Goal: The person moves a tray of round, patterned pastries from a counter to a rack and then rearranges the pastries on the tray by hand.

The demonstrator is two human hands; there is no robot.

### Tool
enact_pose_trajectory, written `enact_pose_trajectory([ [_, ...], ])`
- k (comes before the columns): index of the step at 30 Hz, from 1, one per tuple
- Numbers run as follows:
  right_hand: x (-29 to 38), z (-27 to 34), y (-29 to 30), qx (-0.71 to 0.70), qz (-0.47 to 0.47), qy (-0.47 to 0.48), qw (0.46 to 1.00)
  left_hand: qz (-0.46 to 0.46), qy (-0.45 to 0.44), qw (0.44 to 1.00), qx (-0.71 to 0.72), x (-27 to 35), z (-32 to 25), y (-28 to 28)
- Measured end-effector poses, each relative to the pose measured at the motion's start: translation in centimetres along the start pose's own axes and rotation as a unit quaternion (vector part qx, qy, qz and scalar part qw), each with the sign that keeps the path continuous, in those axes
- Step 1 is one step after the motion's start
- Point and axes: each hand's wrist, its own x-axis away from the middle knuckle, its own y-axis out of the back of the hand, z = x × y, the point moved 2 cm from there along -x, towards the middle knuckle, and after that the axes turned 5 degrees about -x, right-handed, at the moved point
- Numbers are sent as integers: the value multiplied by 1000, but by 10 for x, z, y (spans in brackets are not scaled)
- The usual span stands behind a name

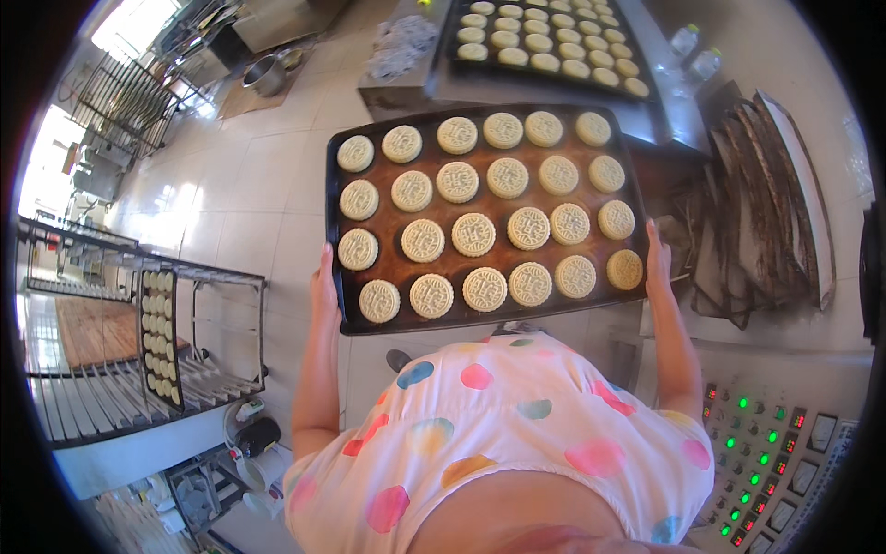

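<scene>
Both my hands carry a dark metal baking tray [443, 266] in front of my body. My left hand [326, 284] grips its left edge, and my right hand [658, 257] grips the right edge. Rows of pale round molded pastries [473, 234] lie on the brown tray surface, each with a raised pattern and a scalloped rim. The pastry at the near right corner [624, 269] looks browner than the others. My fingers under the tray are hidden.
Beyond the tray, a metal table [394, 93] bears another tray of pastries [543, 41], a crumpled cloth [403, 45] and plastic bottles [684, 40]. Stacked dark trays [751, 208] lean at right, above a control panel [754, 443] with lit indicators. A wheeled rack [228, 277] stands left.
</scene>
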Motion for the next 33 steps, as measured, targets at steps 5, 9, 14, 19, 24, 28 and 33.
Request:
enact_pose_trajectory([
  [5,-49,-10,45,-67,6,-68,995,23,6,996,-86,-62,6,-89],
  [9,-71,-16,48,-38,-17,-94,995,50,49,991,-111,-92,0,-130],
  [14,-103,-30,39,-57,-30,-75,995,73,49,990,-112,-118,-3,-164],
  [19,-108,-27,25,51,-46,-73,995,120,87,983,-109,-145,1,-168],
  [24,-126,-27,4,115,0,-93,989,237,191,953,11,-143,-5,-167],
  [28,-145,-54,-8,114,7,-90,989,196,205,952,115,-142,32,-147],
  [33,-151,-64,-23,69,11,-102,992,158,208,961,89,-152,34,-147],
])
